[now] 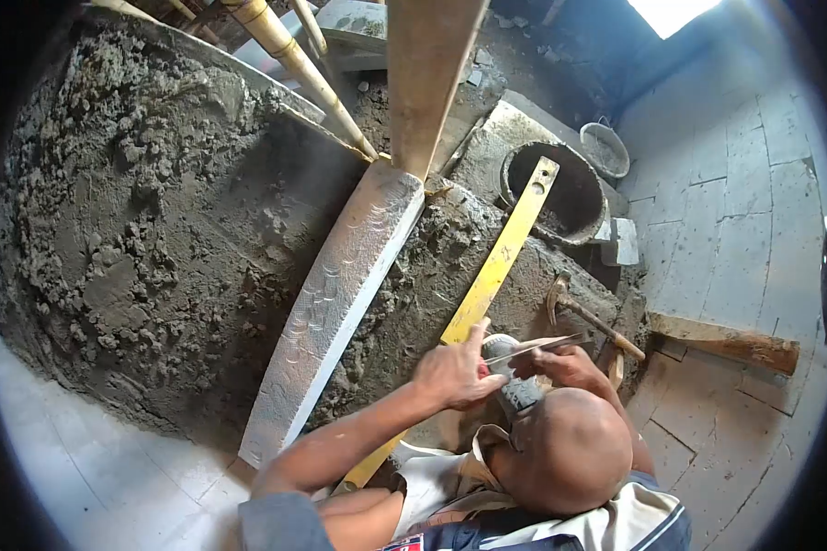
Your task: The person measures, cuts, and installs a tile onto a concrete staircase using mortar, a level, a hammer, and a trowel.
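Observation:
My left hand [450, 375] is closed near the middle of the view, its index finger stretched out. A small red handle shows between its fingers. From it a thin metal blade [535, 348], seen nearly edge-on, reaches to my right hand [563, 364]; its exact kind cannot be made out. My right fingers close about the blade. Below them is a greyish rounded object [502, 349], partly hidden. A yellow spirit level [501, 262] lies on the mortar beside my left hand and passes under that arm. To the right of my hands lies a claw hammer [602, 325].
Rough wet mortar [138, 220] covers the left. A long pale beam [335, 294] meets an upright wooden post [424, 83] beside a bamboo pole [303, 69]. Behind the level stand a dark bucket [590, 230] and a smaller pail [606, 147]. A wood block [730, 342] lies right.

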Motion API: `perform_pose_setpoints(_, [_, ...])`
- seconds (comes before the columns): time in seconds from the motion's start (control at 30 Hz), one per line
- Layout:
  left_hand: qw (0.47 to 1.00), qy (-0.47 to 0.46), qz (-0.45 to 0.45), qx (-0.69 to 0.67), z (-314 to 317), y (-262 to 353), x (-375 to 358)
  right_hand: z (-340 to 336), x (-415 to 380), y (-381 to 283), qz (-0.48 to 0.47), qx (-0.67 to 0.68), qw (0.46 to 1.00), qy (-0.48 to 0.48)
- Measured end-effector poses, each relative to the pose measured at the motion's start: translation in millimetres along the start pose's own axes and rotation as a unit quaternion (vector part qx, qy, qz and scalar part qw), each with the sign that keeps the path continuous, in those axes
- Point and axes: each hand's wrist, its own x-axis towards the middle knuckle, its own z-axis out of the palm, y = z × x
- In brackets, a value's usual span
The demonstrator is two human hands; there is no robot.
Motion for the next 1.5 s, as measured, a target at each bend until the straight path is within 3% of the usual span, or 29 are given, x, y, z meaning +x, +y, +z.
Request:
perform_pose_setpoints(0.07, [0.997, 0.017, 0.015, -0.079, 49.7, -12.4, 28.5, -18.6, -1.5, 5.6, 0.086, -0.125, 0.988, -0.029])
perform_pose_setpoints(0.1, [0.997, 0.017, 0.014, -0.075, 78.3, -22.8, 47.7, -38.6, -6.0, 15.6, 0.051, -0.248, 0.967, -0.041])
perform_pose_setpoints(0.13, [0.995, 0.059, 0.026, -0.071, 107.2, -33.5, 68.0, -57.4, -14.2, 31.4, 0.072, -0.338, 0.938, 0.024])
perform_pose_setpoints(0.2, [0.993, 0.095, 0.025, -0.070, 129.8, -23.3, 78.2, -86.4, -33.8, 42.9, 0.026, -0.542, 0.814, 0.206])
perform_pose_setpoints(0.27, [0.998, 0.034, 0.013, -0.056, 119.8, 12.1, 89.5, -97.3, -41.5, 40.7, -0.023, -0.532, 0.752, 0.389])
perform_pose_setpoints(0.3, [0.998, 0.033, 0.011, -0.059, 132.3, 20.6, 94.2, -109.9, -43.6, 43.0, -0.028, -0.565, 0.711, 0.418])
perform_pose_setpoints(0.33, [0.996, 0.041, 0.055, -0.062, 141.5, 25.2, 98.9, -117.0, -43.6, 47.6, -0.029, -0.563, 0.713, 0.417])
perform_pose_setpoints(0.37, [0.992, 0.050, 0.102, -0.061, 145.0, 24.0, 106.0, -122.8, -42.5, 52.2, -0.071, -0.611, 0.671, 0.415])
perform_pose_setpoints(0.4, [0.993, -0.002, 0.091, -0.079, 138.3, 28.1, 107.2, -127.6, -44.8, 54.8, -0.109, -0.657, 0.624, 0.409])
perform_pose_setpoints(0.47, [0.952, 0.158, 0.263, 0.001, 144.6, 7.0, 111.4, -138.0, -50.0, 65.3, -0.051, -0.663, 0.646, 0.374])
perform_pose_setpoints(0.53, [0.948, 0.168, 0.271, -0.017, 96.5, -3.1, 94.5, -150.2, -46.6, 91.6, -0.074, -0.684, 0.631, 0.358])
perform_pose_setpoints(0.57, [0.955, 0.163, 0.247, 0.028, 78.9, -21.4, 89.2, -150.8, -45.2, 93.5, 0.003, -0.662, 0.666, 0.343])
perform_pose_setpoints(0.67, [0.940, 0.091, 0.178, 0.275, 14.9, -61.2, 51.8, -171.1, -47.8, 110.7, -0.049, -0.655, 0.661, 0.363])
perform_pose_setpoints(0.7, [0.931, 0.110, 0.187, 0.293, -12.1, -56.0, 31.5, -172.0, -50.9, 102.1, -0.039, -0.654, 0.657, 0.372])
perform_pose_setpoints(0.73, [0.923, 0.127, 0.193, 0.309, -38.7, -43.9, 7.0, -169.9, -48.5, 100.0, -0.116, -0.680, 0.596, 0.412])
perform_pose_setpoints(0.83, [0.880, 0.263, 0.188, 0.348, -97.7, -20.8, -48.9, -159.6, -46.5, 82.9, -0.046, -0.690, 0.587, 0.421])
perform_pose_setpoints(0.87, [0.863, 0.306, 0.166, 0.366, -108.7, -21.3, -60.0, -160.1, -43.9, 80.2, -0.049, -0.695, 0.556, 0.454])
perform_pose_setpoints(0.9, [0.860, 0.335, 0.119, 0.366, -115.1, -26.0, -66.2, -161.1, -46.5, 78.5, -0.046, -0.701, 0.523, 0.482])
perform_pose_setpoints(0.93, [0.855, 0.362, 0.072, 0.364, -119.3, -31.9, -72.8, -170.5, -48.8, 83.0, -0.038, -0.701, 0.522, 0.484])
perform_pose_setpoints(1.0, [0.859, 0.366, 0.058, 0.354, -121.2, -48.8, -76.7, -195.8, -36.1, 86.8, -0.120, -0.734, 0.517, 0.424])
perform_pose_setpoints(1.03, [0.868, 0.363, 0.001, 0.340, -119.8, -53.3, -78.0, -189.7, -32.6, 76.6, -0.122, -0.734, 0.513, 0.429])
perform_pose_setpoints(1.1, [0.874, 0.361, -0.082, 0.317, -114.1, -62.0, -78.8, -174.8, -34.1, 49.8, 0.015, -0.725, 0.629, 0.278])
perform_pose_setpoints(1.2, [0.886, 0.371, -0.087, 0.266, -111.7, -77.5, -78.5, -153.1, -43.3, 16.8, 0.090, -0.705, 0.649, 0.271])
perform_pose_setpoints(1.23, [0.889, 0.378, -0.073, 0.247, -113.0, -81.5, -78.2, -141.2, -49.2, 1.4, 0.067, -0.744, 0.602, 0.281])
perform_pose_setpoints(1.27, [0.888, 0.383, -0.072, 0.244, -112.6, -83.0, -79.1, -119.8, -51.7, -22.1, 0.103, -0.770, 0.561, 0.287])
perform_pose_setpoints(1.33, [0.910, 0.363, -0.117, 0.166, -113.6, -81.7, -78.4, -102.9, -54.6, -52.8, 0.145, -0.767, 0.526, 0.338])
perform_pose_setpoints(1.4, [0.907, 0.358, -0.132, 0.178, -115.8, -79.6, -79.3, -92.7, -58.5, -84.1, 0.146, -0.764, 0.508, 0.371])
perform_pose_setpoints(1.47, [0.912, 0.346, -0.154, 0.160, -115.5, -75.8, -80.5, -68.8, -56.5, -109.5, 0.105, -0.749, 0.519, 0.397])
perform_pose_setpoints(1.5, [0.905, 0.354, -0.154, 0.178, -114.1, -72.8, -81.0, -81.5, -46.5, -116.3, 0.042, -0.747, 0.555, 0.364])
